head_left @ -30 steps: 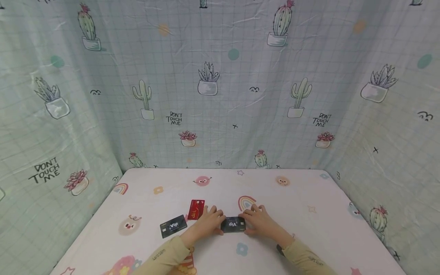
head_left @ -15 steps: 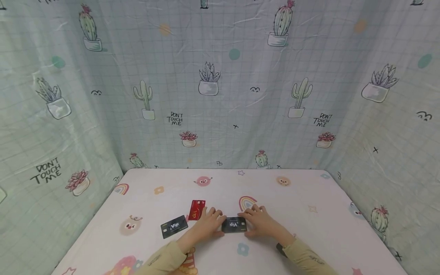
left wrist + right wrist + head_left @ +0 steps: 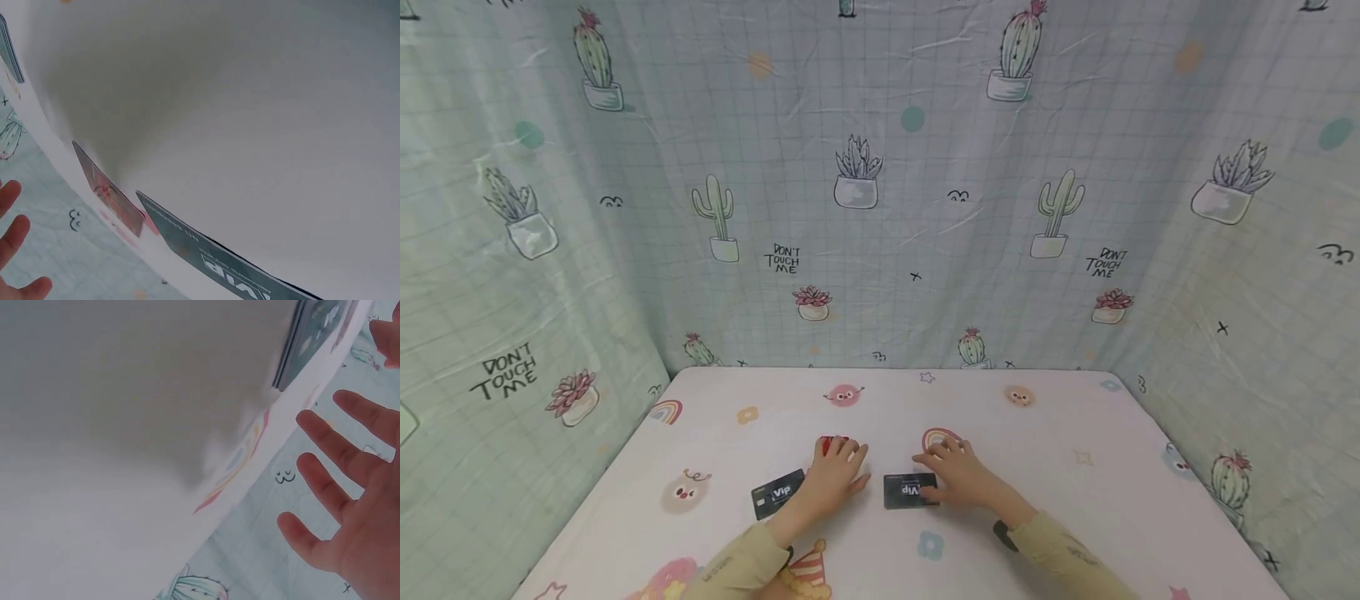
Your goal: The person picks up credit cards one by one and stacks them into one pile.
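Observation:
In the head view, a small stack of dark "Vip" cards (image 3: 904, 493) lies mid-table; the right wrist view shows its layered edges (image 3: 292, 350). My right hand (image 3: 967, 481) is over the stack's right end, fingers spread, gripping nothing. My left hand (image 3: 829, 481) hovers over the red card (image 3: 827, 444), hiding most of it, with its fingers loosely bent and apart. To its left lies another dark "Vip" card (image 3: 772, 494), partly covered by the hand and forearm. The left wrist view shows the red card (image 3: 111, 197) beside that dark card (image 3: 187, 240), with the left fingers (image 3: 14, 240) off both.
A white table (image 3: 1045, 442) printed with cartoon figures carries the cards. Cactus-patterned cloth (image 3: 917, 317) hangs behind it and along both sides. A small dark object (image 3: 1004, 536) shows at the right sleeve.
My left hand has left the card stack and moved left over the red card. My right fingers have loosened from the stack and lifted slightly. The stack has stayed in place.

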Demonstrator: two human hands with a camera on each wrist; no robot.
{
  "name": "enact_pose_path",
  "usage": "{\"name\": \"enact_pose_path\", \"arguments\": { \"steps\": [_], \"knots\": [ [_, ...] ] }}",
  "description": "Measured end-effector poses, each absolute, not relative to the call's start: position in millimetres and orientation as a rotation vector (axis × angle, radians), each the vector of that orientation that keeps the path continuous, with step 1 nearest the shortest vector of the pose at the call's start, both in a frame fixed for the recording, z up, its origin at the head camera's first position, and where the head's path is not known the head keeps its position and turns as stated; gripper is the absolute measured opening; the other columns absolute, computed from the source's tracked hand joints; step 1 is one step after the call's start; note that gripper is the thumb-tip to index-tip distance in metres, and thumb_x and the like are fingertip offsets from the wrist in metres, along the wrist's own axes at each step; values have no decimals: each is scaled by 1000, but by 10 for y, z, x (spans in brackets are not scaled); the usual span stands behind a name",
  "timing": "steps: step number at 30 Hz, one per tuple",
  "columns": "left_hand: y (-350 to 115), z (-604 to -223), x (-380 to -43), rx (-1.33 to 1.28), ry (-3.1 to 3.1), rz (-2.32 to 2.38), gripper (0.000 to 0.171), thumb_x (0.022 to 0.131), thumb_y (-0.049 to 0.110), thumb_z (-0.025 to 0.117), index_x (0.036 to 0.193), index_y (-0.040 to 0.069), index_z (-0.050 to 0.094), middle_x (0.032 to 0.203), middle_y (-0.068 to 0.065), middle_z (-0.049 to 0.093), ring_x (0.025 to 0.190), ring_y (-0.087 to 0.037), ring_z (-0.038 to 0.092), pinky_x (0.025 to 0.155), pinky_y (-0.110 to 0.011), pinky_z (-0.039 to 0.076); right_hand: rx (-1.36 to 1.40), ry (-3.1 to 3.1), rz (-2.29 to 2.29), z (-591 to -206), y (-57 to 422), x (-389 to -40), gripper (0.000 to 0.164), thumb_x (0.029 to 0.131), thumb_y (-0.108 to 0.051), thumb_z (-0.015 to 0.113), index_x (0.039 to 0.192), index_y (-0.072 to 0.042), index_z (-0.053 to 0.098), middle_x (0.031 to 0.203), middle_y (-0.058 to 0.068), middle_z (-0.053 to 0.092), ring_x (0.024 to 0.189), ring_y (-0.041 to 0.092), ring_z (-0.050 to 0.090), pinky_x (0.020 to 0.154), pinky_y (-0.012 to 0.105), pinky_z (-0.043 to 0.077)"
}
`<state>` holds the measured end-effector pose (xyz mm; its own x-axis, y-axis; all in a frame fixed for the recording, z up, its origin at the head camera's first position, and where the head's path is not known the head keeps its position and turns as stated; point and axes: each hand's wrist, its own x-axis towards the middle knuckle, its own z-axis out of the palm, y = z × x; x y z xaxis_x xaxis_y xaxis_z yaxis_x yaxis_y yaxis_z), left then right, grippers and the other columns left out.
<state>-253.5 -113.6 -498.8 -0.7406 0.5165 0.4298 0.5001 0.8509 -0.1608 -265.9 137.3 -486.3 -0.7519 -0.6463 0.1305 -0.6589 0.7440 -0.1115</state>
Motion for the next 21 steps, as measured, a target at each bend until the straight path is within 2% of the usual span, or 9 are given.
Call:
{"name": "enact_pose_path", "arguments": {
  "steps": [3, 11, 21],
  "knots": [
    [-1198, -4968, -2568, -681, -2514, 52, 40, 81, 35, 61, 110, 9, 57, 97, -4, 56, 93, -22, 47, 85, -51, 36, 1103, -2828, 244, -4814, 1306, -2705, 45, 81, -36, 61, 119, -14, 54, 112, 6, 56, 108, 28, 44, 88, 54, 32],
    [-1361, -4996, -2687, -485, -2481, 63, 39, 78, 33, 65, 104, 5, 59, 92, -10, 57, 91, -28, 47, 84, -58, 35, 1135, -2797, 122, -4721, 1014, -2896, 40, 84, -36, 58, 119, -17, 55, 114, -1, 56, 99, 18, 42, 81, 43, 36],
    [-1437, -5035, -2799, -311, -2556, 154, 60, 77, 48, 61, 108, -3, 56, 98, -19, 57, 96, -36, 49, 85, -63, 34, 1101, -2793, -1, -4693, 562, -3119, 35, 86, -32, 55, 120, -21, 54, 120, -3, 55, 104, 18, 43, 90, 47, 37]
  ]
}}
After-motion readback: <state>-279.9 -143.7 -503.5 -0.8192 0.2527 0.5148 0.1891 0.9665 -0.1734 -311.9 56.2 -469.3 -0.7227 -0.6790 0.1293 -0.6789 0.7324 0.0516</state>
